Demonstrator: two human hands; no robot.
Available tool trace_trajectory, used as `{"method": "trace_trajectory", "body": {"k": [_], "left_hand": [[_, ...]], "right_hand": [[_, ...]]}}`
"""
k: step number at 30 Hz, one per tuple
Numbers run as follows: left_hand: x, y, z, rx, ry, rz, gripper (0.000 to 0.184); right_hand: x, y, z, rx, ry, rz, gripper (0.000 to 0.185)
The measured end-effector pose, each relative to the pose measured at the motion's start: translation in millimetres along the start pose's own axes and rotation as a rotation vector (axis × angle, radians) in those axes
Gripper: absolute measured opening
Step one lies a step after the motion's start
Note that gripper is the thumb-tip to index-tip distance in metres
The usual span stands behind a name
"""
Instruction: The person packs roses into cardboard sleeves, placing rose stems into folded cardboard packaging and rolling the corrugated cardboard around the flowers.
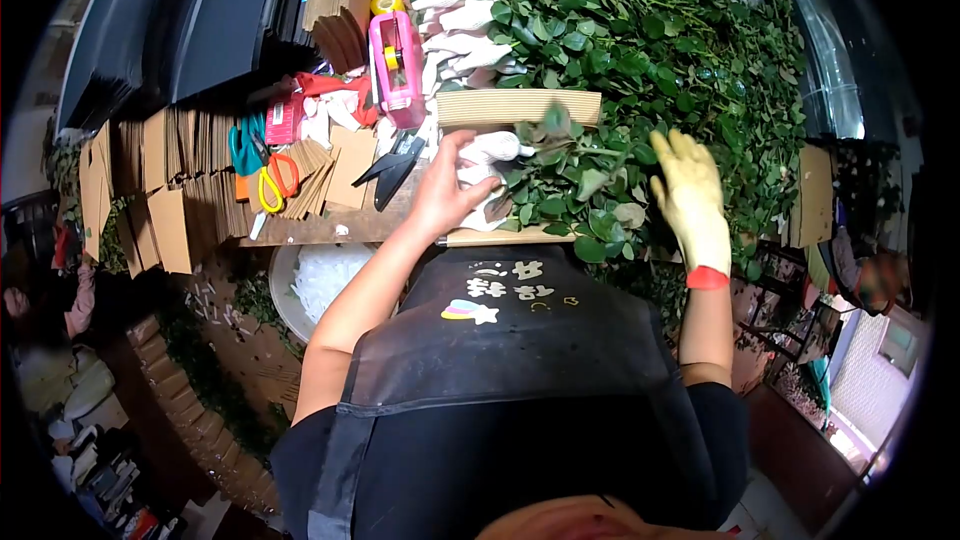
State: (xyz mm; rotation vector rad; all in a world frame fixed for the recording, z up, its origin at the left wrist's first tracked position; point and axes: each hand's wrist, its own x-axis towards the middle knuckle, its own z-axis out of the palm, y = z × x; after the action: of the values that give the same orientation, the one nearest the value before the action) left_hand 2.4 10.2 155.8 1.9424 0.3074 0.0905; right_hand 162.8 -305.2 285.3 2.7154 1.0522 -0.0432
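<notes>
The bunch of leafy stems [570, 185] lies in front of you at the near edge of the table [330, 229], its white-wrapped heads [489, 147] pointing left and its foliage spreading right. Your bare left hand [452, 183] is at those heads, thumb and fingers parted in a wide curve, the thumb lying over the lower wrapping; you cannot tell from this angle whether they grip it. Your right hand [688, 185], in a pale yellow glove with a red cuff, has its fingers extended and loosely apart against the leaves at the right of the bunch, with nothing seen clasped in them. A corrugated cardboard strip [519, 108] stands just beyond the bunch, and the edge of more cardboard [510, 237] shows under its near side. Beyond the strip, a large heap of greenery [640, 30] covers the table, with a row of white-wrapped ends [465, 15] along its left side. Left of your left hand sits a black tool [398, 172], and behind it a pink tape dispenser [397, 70]. Farther left are scissors with yellow and orange handles [272, 187] beside cut cardboard pieces [350, 169]. Below the table edge, a round basin [287, 292] holds white material, near your black apron [510, 350].
</notes>
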Motion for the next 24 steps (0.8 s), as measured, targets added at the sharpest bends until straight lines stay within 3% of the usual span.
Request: {"method": "trace_trajectory", "body": {"k": [2,4,6,8,11,15,21,24], "left_hand": [[-0.3,2.9,-1.5,0.022,-0.003,0.013,0.075],[0.4,-3.7,0.9,0.002,0.005,0.055,0.074],[3.2,-10.5,4.2,-0.05,-0.016,0.009,0.072],[1.7,-5.9,3.6,-0.041,0.002,0.026,0.072],[0.4,-1.2,4.7,0.083,0.043,0.076,0.073],[1.4,1.7,2.2,0.128,0.048,0.084,0.077],[14.0,37.2,-22.9,0.307,-0.019,-0.023,0.036],[15.3,36.4,-18.3,0.443,0.126,0.078,0.035]], "right_hand": [[5.5,-17.3,-32.5,0.104,0.281,-0.074,0.049],[19.9,-50.5,-58.5,0.468,0.131,-0.099,0.043],[35.3,-91.2,-82.9,0.762,-0.197,-0.129,0.041],[45.9,-114.9,-30.9,0.427,0.072,-0.273,0.039],[78.6,-126.5,-7.2,0.331,-0.1,-0.198,0.037],[84.7,-130.4,13.0,0.259,0.016,-0.177,0.035],[81.0,-127.9,36.4,0.249,0.165,-0.241,0.029],[81.6,-127.1,37.2,0.259,0.166,-0.257,0.028]]}}
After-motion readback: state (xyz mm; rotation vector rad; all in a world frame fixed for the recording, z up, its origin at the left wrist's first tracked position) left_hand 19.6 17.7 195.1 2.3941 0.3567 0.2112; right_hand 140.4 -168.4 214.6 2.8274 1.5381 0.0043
